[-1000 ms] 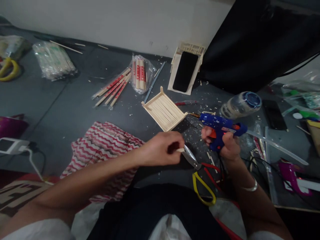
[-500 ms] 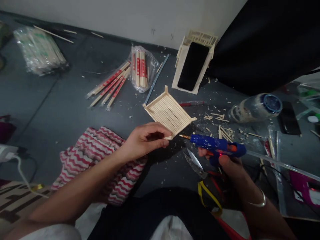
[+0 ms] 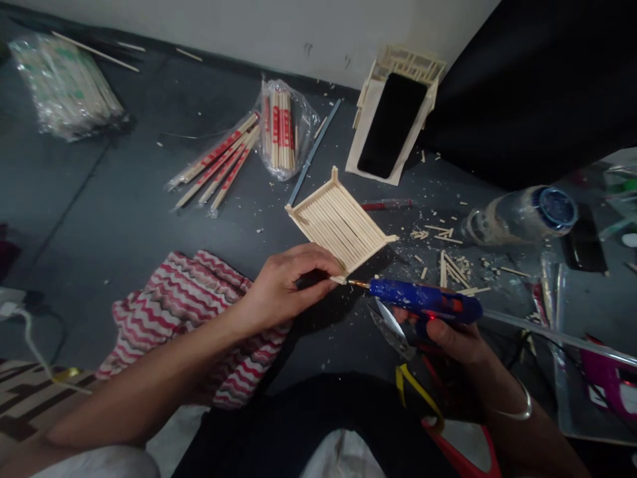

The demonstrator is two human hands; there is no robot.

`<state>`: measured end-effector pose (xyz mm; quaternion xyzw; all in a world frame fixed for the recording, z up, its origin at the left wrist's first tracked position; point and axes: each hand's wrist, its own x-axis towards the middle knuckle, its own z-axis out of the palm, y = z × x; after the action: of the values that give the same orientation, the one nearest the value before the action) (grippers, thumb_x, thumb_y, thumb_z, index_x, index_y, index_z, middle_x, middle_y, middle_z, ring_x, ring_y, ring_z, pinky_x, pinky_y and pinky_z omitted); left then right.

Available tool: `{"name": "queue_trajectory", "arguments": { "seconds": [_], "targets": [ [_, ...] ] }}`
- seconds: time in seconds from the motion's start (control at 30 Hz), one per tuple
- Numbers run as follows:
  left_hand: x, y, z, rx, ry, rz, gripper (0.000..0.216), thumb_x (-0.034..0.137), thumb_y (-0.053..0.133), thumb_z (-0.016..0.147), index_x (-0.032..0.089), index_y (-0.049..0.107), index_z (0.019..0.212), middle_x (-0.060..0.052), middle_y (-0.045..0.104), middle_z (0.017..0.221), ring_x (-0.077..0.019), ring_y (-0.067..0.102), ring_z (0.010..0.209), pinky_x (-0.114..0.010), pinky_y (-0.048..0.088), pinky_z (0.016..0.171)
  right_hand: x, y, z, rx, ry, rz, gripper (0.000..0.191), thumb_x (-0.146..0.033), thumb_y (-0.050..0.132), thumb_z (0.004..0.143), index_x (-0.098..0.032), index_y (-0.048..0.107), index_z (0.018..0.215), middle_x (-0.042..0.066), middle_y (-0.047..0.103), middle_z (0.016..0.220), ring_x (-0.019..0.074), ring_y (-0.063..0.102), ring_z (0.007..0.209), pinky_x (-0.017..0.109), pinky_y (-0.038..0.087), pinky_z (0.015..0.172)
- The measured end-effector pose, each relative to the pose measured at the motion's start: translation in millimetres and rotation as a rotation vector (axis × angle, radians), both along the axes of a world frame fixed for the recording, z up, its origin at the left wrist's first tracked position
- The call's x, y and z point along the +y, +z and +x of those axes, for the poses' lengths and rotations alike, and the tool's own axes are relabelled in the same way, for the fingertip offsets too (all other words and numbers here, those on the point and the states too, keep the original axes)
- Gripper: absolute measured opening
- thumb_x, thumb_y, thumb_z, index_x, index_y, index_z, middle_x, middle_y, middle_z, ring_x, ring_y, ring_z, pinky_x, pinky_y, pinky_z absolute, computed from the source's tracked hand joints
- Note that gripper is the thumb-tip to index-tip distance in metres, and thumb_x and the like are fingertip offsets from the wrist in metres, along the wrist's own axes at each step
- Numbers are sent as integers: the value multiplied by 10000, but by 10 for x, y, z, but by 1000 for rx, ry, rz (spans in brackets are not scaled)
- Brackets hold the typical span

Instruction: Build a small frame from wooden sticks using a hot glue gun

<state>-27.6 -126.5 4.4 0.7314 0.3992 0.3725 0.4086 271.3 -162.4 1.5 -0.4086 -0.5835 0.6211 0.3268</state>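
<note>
My left hand (image 3: 288,285) pinches a short wooden stick piece (image 3: 340,280) just in front of the square stick tray (image 3: 338,222) on the dark floor. My right hand (image 3: 448,335) grips a blue hot glue gun (image 3: 423,299), with its brass nozzle touching the end of that stick piece. A clear glue stick (image 3: 557,335) juts out of the gun's back to the right. Scissors (image 3: 393,325) with yellow and red handles lie open under the gun.
A red-and-white zigzag cloth (image 3: 194,305) lies under my left forearm. Chopstick packs (image 3: 281,129), loose red-wrapped chopsticks (image 3: 213,166), a phone on a stick stand (image 3: 393,123), a lying plastic bottle (image 3: 522,216), stick offcuts (image 3: 448,262) and a purple glue gun (image 3: 607,378) surround the spot.
My left hand moved away from the scissors toward the tray with the stick piece. The glue gun swung down and left until its nozzle met the stick's end.
</note>
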Motion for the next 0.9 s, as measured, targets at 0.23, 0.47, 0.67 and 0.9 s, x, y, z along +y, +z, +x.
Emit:
{"name": "queue_trajectory", "arguments": {
  "seconds": [0.23,0.47,0.67,0.9],
  "targets": [
    [-2,-19,-8,6,4,19,86,183,663,931,191,745,952,-66,807,963,-162,753,922,-285,605,862,-15,-8,-17,-15,-51,22,302,-552,743,870,-253,752,913,35,730,758,170,643,582,282,570,523],
    [-12,-10,-5,16,6,8,85,182,667,928,186,748,952,-70,808,964,-164,752,918,-289,603,860,58,156,-89,-94,-57,24,365,-605,762,840,-241,736,831,32,685,681,164,597,539,284,511,467],
    [-9,-15,6,13,15,15,83,179,669,923,192,747,949,-61,807,955,-157,749,907,-276,595,858,94,211,-130,-130,-16,77,437,-667,708,856,-241,718,761,27,643,655,164,553,543,294,437,460],
    [-8,-13,-1,10,9,35,86,158,667,925,186,744,951,-58,807,957,-148,753,911,-261,594,855,92,193,-124,-127,-40,97,401,-642,731,854,-246,717,791,18,657,660,160,558,543,286,427,467]
  ]
}}
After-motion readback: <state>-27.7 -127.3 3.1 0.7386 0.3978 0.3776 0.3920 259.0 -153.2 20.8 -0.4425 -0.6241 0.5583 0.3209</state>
